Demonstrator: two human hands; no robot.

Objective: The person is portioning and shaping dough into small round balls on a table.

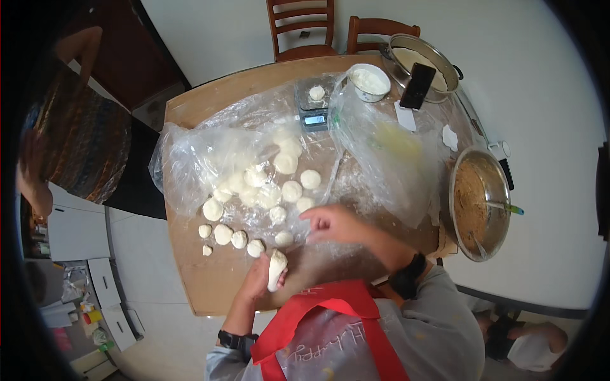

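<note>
My left hand (261, 278) is closed around an elongated lump of dough (277, 269) at the table's near edge. Above the table, right of the dough balls, my right hand (333, 224) has its index finger stretched out; no object shows in it. Several round dough balls (223, 234) lie in a row beyond my left hand. More dough balls (286, 162) lie partly under clear plastic sheeting (190, 147). A small dough piece (317, 93) rests on a digital kitchen scale (305, 102) at the far side.
A bowl of flour (369, 82) stands beside the scale. A phone (418, 86) leans at a large steel pot (450, 71). At right is a steel basin of brown filling (469, 190) with utensils. Chairs (305, 28) stand beyond the table. Another person (86, 138) is at left.
</note>
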